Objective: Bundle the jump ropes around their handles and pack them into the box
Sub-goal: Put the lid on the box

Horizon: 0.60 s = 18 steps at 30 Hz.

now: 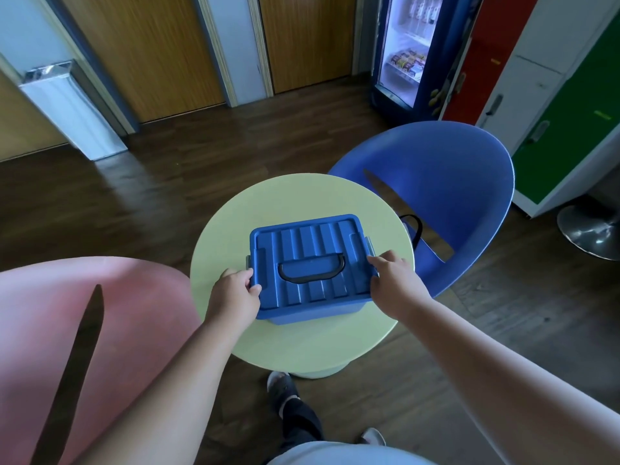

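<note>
Two hands, left hand (235,290) and right hand (392,280), flank one blue box (308,250) with one lid on it. One black carry handle (312,271) sits between them. There are two grey latches, one latch (249,263) at the left hand and one (370,246) at the right. One round table (285,203) lies under both hands. There are two shell chairs: one pink chair (100,297) outside the left hand, one blue chair (436,169) beyond the right. One black loop (414,226) shows just past the right hand. Far ahead of the hands stand two wooden doors (151,52) (308,41) and one lit fridge (406,52).

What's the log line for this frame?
left hand: grips box left edge | right hand: grips box right edge | lid: on | box: on table
</note>
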Each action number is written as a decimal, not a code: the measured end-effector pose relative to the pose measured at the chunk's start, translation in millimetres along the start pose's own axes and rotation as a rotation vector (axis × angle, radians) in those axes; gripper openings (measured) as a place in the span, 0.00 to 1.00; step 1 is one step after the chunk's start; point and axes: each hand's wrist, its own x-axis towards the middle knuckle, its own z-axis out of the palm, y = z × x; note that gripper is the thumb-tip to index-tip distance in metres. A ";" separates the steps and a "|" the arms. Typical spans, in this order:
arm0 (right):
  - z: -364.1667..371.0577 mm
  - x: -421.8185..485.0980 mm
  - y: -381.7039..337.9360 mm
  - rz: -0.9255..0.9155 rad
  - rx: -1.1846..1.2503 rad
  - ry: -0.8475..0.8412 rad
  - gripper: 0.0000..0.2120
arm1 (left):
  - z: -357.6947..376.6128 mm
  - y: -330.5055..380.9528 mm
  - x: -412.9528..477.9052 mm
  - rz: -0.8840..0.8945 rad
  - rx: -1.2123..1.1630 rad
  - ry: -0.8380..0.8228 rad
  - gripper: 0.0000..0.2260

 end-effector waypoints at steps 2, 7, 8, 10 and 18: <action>3.6 -0.2 1.5 0.013 0.005 0.014 0.25 | 3.6 -4.3 0.8 -0.015 0.001 0.000 0.19; 15.0 -2.7 1.5 0.018 0.040 0.073 0.24 | 9.2 -7.1 -2.9 -0.090 -0.131 0.052 0.18; 17.0 -3.7 2.5 0.012 0.064 0.088 0.24 | 9.2 -7.5 -5.2 -0.110 -0.183 0.061 0.18; 21.7 -5.9 5.2 0.008 0.166 0.122 0.23 | 9.3 -7.1 -10.3 -0.147 -0.283 0.089 0.18; 26.4 -0.2 -3.9 0.305 0.757 0.084 0.29 | 16.9 3.3 -8.0 -0.317 -0.434 0.097 0.28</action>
